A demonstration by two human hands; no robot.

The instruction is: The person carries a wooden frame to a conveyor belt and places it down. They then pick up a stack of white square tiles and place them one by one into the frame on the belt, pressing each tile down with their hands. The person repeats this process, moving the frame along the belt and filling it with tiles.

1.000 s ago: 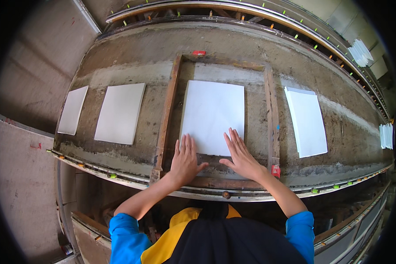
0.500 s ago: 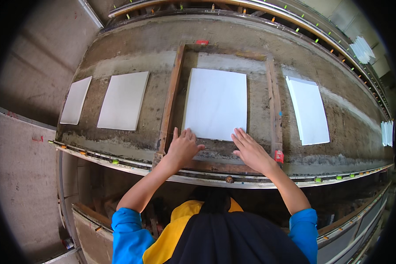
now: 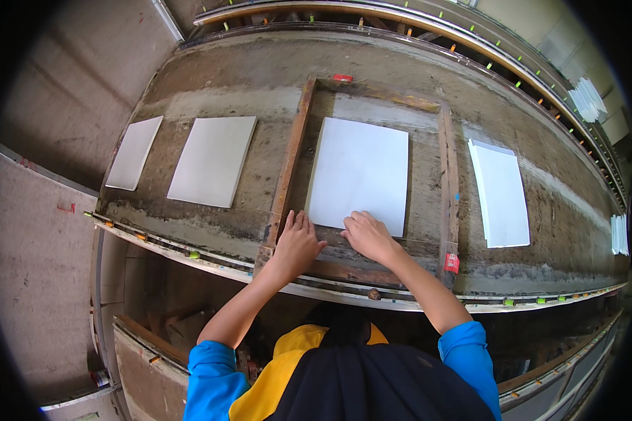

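Observation:
A white square tile lies inside a wooden frame on a grimy, mortar-caked work surface. My left hand lies flat with fingers spread on the surface at the tile's near left corner, next to the frame's left rail. My right hand has its fingers curled at the tile's near edge, touching it. Neither hand clearly grips anything.
Two pale tiles lie to the left of the frame, and another white tile lies to its right. A red tag sits on the frame's right rail. A metal rail edges the bench front.
Both hands slid back toward me, off the tile's top to its near edge. My right hand's fingers curled from flat.

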